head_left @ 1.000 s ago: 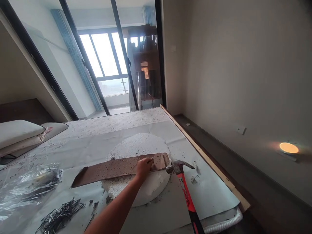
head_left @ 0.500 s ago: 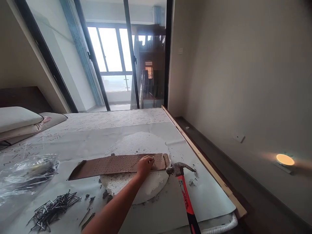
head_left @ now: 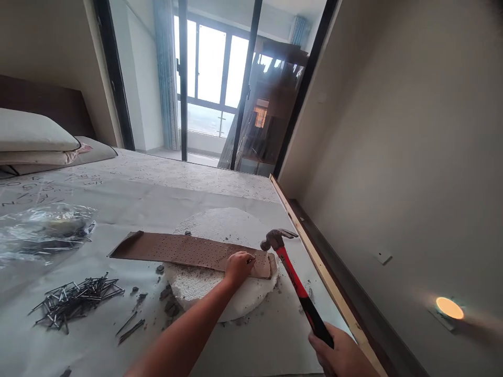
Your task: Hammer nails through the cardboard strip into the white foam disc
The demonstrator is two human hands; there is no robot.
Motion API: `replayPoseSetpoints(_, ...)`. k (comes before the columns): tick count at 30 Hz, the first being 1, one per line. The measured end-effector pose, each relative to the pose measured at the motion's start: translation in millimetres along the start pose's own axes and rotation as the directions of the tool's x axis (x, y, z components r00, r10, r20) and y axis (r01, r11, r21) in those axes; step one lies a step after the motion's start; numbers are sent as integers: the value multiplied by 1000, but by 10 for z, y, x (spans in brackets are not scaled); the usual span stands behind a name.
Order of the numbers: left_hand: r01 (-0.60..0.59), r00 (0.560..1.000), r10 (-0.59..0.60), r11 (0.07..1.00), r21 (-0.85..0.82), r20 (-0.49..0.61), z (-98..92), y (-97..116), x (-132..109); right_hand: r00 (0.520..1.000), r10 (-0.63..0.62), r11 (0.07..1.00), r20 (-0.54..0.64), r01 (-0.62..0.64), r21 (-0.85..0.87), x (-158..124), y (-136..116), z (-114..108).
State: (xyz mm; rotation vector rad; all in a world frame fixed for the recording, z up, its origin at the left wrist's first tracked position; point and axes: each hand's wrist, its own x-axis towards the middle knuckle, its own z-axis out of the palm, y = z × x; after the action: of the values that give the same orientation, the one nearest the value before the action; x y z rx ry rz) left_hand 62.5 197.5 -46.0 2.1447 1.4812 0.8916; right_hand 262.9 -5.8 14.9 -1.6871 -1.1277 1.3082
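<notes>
A brown strip (head_left: 181,250) full of small holes lies across a round white foam block (head_left: 220,283) on the paper-covered surface. My left hand (head_left: 238,267) rests on the strip's right end, fingers pinched on a small nail that stands upright there. My right hand (head_left: 342,355) is closed round the black grip of a red-handled claw hammer (head_left: 293,277). The hammer's steel head (head_left: 276,238) hovers just above and right of the strip's end, close to my left fingers.
A heap of dark nails (head_left: 73,301) lies at the left, with loose ones (head_left: 131,327) nearer the foam. A clear plastic bag (head_left: 45,230) sits further left, pillows (head_left: 35,139) behind it. A wooden edge strip (head_left: 326,272) borders the surface on the right; a floor lamp (head_left: 449,308) glows beyond.
The camera has swung left and down. My right hand has come into view and the hammer head has lifted off the surface toward the strip's end. My left hand keeps its pinch.
</notes>
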Motion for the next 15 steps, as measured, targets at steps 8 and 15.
replayPoseSetpoints(8, -21, 1000, 21, 1000, 14, 4, 17, -40, -35, 996, 61, 972, 66, -44, -232, 234, -234, 104)
replayPoseSetpoints(15, 8, 999, -10, 999, 39, 45, -37, 0, -38, 999, -35, 950, 4, 35, -312, 155, -383, -32)
